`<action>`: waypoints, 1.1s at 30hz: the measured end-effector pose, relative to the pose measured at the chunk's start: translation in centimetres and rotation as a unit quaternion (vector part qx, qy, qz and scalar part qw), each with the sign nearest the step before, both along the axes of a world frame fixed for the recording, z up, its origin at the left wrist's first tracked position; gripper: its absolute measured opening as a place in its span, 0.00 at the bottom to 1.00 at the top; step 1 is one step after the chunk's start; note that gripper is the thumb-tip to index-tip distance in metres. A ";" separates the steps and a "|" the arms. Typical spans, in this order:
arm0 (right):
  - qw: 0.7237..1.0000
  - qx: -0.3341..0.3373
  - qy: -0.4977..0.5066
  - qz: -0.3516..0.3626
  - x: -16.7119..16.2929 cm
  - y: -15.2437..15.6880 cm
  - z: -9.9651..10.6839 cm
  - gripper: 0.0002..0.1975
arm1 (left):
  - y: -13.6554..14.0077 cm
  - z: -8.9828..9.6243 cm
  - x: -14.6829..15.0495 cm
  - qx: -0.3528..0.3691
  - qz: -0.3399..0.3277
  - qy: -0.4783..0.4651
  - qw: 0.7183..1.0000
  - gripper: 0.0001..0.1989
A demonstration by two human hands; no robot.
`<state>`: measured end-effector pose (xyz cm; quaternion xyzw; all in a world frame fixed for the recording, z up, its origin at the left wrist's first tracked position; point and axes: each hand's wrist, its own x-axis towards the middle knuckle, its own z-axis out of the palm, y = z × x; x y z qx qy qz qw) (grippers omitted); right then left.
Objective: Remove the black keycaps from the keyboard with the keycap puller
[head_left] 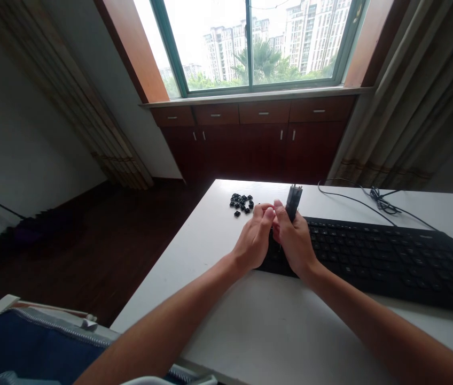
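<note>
My right hand [295, 240] is closed around a black handheld tool [294, 200]. Several short metal tips show at the tool's upper end, and its lower part is hidden in my fingers. My left hand [254, 235] is closed too, its thumb and fingers meeting my right thumb; whatever they hold, if anything, is hidden. Both hands are above the left end of a black keyboard [371, 254]. Small black keycaps [241, 203] lie in a loose pile on the white table [210, 283], just beyond my left hand.
A thin black cable [382, 202] runs behind the keyboard, partly bundled. The table's left edge drops to a dark floor [130, 224]. At the lower left stands a chair with blue fabric [30, 345]. Dark red cabinets [246, 149] line the wall under the window.
</note>
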<state>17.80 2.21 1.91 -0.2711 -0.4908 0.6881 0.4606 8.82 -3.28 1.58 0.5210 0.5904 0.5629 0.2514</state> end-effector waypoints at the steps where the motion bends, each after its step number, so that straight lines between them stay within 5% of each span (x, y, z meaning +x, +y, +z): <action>1: 1.000 0.002 0.000 0.003 0.0 0.0 -0.2 0.18 | 0.0 0.1 0.1 0.003 0.002 -0.006 1.000 0.23; 7: 0.991 0.081 -0.002 0.103 0.1 0.4 -0.4 0.16 | -0.5 0.5 1.7 0.044 -0.009 -0.033 0.998 0.25; 11: 0.989 0.133 0.004 0.070 0.3 0.0 -0.1 0.18 | -0.7 -0.2 2.9 0.080 -0.014 -0.023 0.996 0.25; 23: 0.995 0.095 0.021 0.007 0.6 -0.2 -0.2 0.23 | -1.3 -1.3 3.7 0.062 -0.017 0.076 0.995 0.28; 28: 0.997 0.006 0.073 -0.008 0.3 0.8 0.2 0.22 | -0.6 -0.7 1.7 0.011 -0.062 0.080 0.995 0.31; 33: 0.986 -0.063 0.138 -0.073 0.5 3.0 1.5 0.22 | -0.2 0.8 -2.9 0.013 -0.151 0.282 0.947 0.35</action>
